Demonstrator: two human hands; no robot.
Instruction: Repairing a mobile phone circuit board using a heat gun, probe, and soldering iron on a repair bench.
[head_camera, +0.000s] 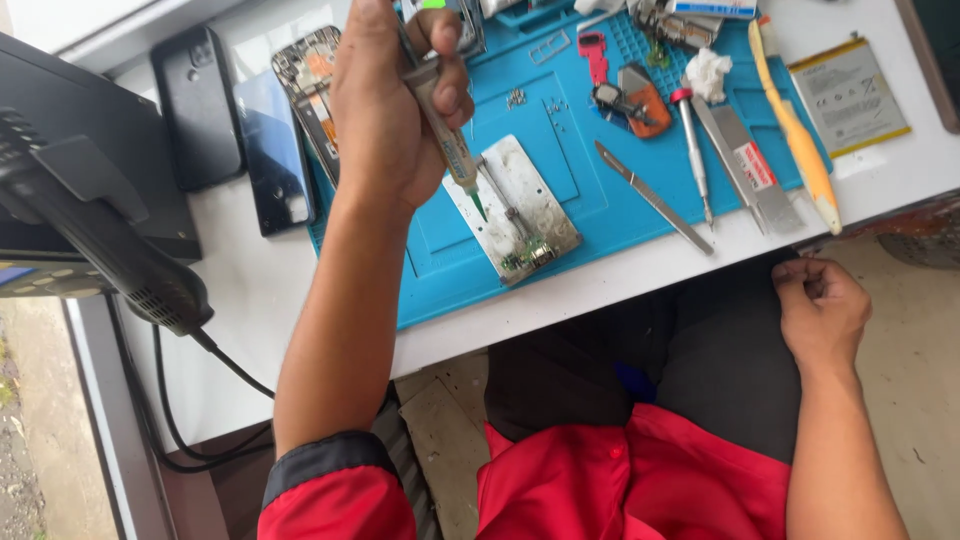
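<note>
A syringe (447, 125) is gripped by the raised left hand (395, 95), tip pointing at five o'clock; the right hand (820, 305) is curled closed, empty, on the lap.

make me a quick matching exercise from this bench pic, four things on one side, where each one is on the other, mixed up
Things:
1. syringe
2. metal holder plate
3. right hand
4. yellow-handled brush

Places:
A. near the right edge of the blue mat
B. gripped in the left hand
C. closed, off the table by the lap
D. flat on the mat, under the syringe's green tip

Pairs: 1-B, 2-D, 3-C, 4-A
</note>
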